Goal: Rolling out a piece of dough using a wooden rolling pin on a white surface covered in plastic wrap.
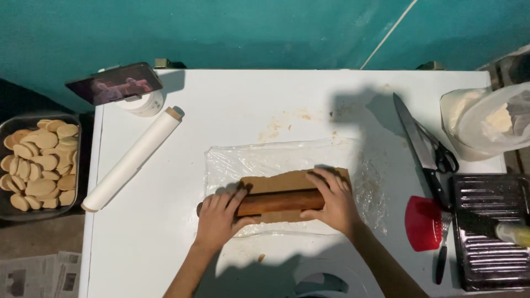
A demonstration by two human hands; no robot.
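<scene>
Closest to the camera, both hands press on a wooden rolling pin (279, 202) that lies crosswise on a flat sheet of brown dough (292, 181). The left hand (218, 218) has its fingers curled over the pin's left end; the right hand (333, 201) lies on the right end, fingers spread forward onto the dough. The dough sits between layers of clear plastic film (265, 157) on the white table (248, 105) (a few crumbs and smears lie just beyond the film). To the right stand a red cup-shaped cutter (423, 223), a fork (443, 248) and a dark ridged baking tray (488, 232); farther up lie a large knife (415, 135), scissors (444, 154) and a plastic bag of flour (486, 118). To the left a roll of white baking paper (132, 160) lies aslant, and off the table edge a tray of pale round biscuits (40, 163). At the far corner a phone (115, 83) leans on a white tub (144, 104)
</scene>
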